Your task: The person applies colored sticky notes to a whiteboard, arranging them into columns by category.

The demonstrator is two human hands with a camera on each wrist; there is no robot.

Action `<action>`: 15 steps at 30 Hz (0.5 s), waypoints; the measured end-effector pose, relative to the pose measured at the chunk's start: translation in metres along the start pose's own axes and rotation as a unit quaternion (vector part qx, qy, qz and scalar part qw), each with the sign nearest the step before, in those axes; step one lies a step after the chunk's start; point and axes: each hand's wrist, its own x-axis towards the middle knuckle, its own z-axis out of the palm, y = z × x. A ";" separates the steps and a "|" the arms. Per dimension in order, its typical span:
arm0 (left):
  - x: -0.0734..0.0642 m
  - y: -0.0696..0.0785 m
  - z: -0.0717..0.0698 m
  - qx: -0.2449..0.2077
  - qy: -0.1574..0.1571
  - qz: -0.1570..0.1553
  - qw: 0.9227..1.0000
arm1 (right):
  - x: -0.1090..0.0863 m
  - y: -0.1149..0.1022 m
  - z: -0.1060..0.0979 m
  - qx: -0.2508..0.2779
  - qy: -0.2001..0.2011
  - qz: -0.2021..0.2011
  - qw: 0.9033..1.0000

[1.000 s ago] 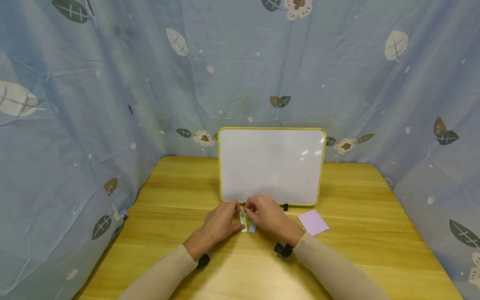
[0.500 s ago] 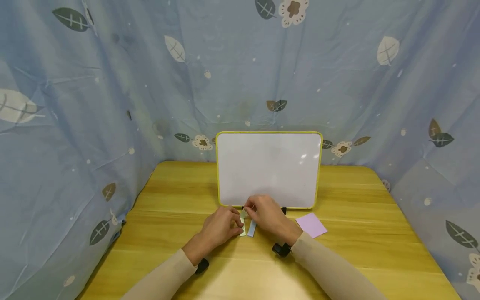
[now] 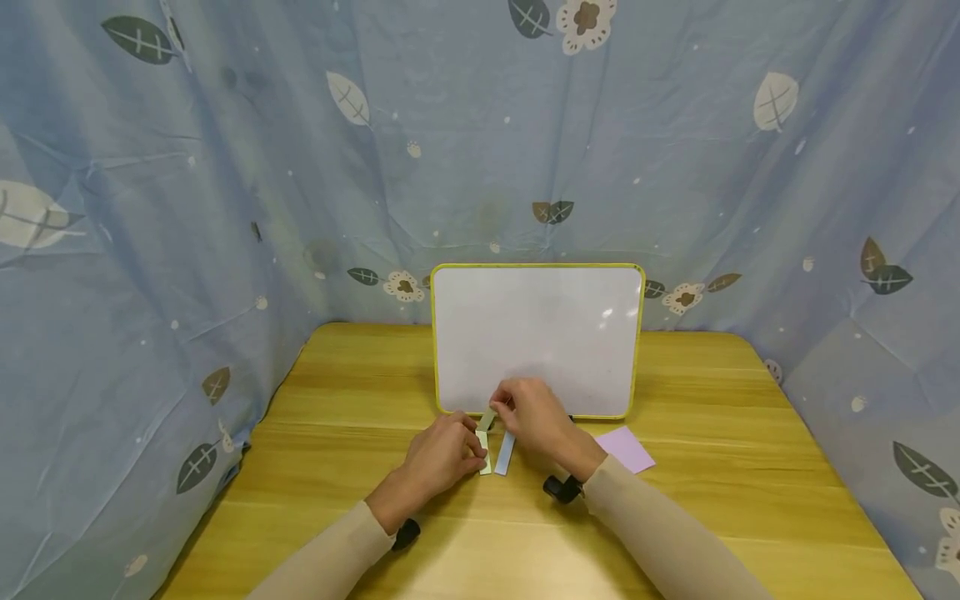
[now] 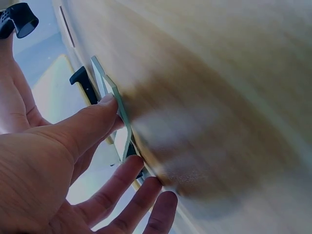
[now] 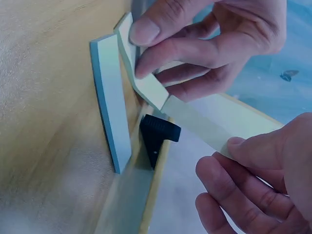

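My left hand (image 3: 442, 447) pinches a thin pad of pale green sticky notes (image 5: 153, 91) between thumb and fingers, low over the table. The right hand (image 3: 534, 419) pinches the far end of a single pale green sticky note strip (image 5: 197, 122). That strip stretches up from the pad's end, partly lifted from it. Beside the green pad a narrow blue sticky note pad (image 3: 505, 454) lies on the table, just left of the right hand in the head view. In the left wrist view, the green pad (image 4: 124, 117) shows edge-on and slightly bent under the thumb.
A whiteboard (image 3: 536, 337) with a yellow frame stands upright right behind the hands, on black feet (image 5: 158, 134). To the right lies a square lilac sticky note (image 3: 628, 450). Patterned blue curtains (image 3: 480, 150) surround the wooden table (image 3: 360, 375) on three sides.
The right hand has moved slightly up and away from the left, and the green strip now shows longer between them. The left hand stays on the pad; the head view has shifted slightly.
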 end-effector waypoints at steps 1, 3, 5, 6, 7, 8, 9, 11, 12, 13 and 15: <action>0.000 0.000 0.000 -0.001 -0.001 0.000 1.000 | 0.000 0.000 -0.001 0.003 0.001 0.003 1.000; 0.000 0.000 0.000 -0.004 -0.002 0.000 1.000 | 0.001 -0.001 -0.003 0.014 0.007 0.005 1.000; 0.000 0.000 0.000 -0.008 -0.003 -0.003 1.000 | 0.002 -0.001 -0.006 0.025 0.018 0.002 1.000; 0.000 0.000 -0.001 -0.010 -0.003 -0.004 1.000 | 0.002 -0.001 -0.008 0.030 0.025 -0.001 0.999; 0.000 0.000 -0.001 -0.012 -0.002 -0.006 1.000 | 0.003 -0.001 -0.009 0.035 0.033 -0.005 0.999; 0.000 0.001 -0.001 -0.013 -0.002 -0.007 1.000 | 0.004 -0.002 -0.011 0.041 0.040 -0.009 0.998; 0.001 0.001 -0.001 -0.014 -0.002 -0.009 1.000 | 0.004 -0.002 -0.012 0.046 0.048 -0.013 0.998; 0.001 0.001 -0.002 -0.013 -0.002 -0.011 1.000 | 0.005 -0.004 -0.016 0.058 0.065 -0.019 0.996; 0.002 0.002 -0.002 -0.013 -0.002 -0.011 1.000 | 0.006 -0.004 -0.018 0.067 0.075 -0.023 0.995; 0.002 0.002 -0.002 -0.013 -0.003 -0.012 1.000 | 0.006 -0.005 -0.020 0.077 0.084 -0.025 0.993; 0.003 0.003 -0.003 -0.011 -0.003 -0.013 1.000 | 0.007 -0.007 -0.024 0.091 0.102 -0.030 0.990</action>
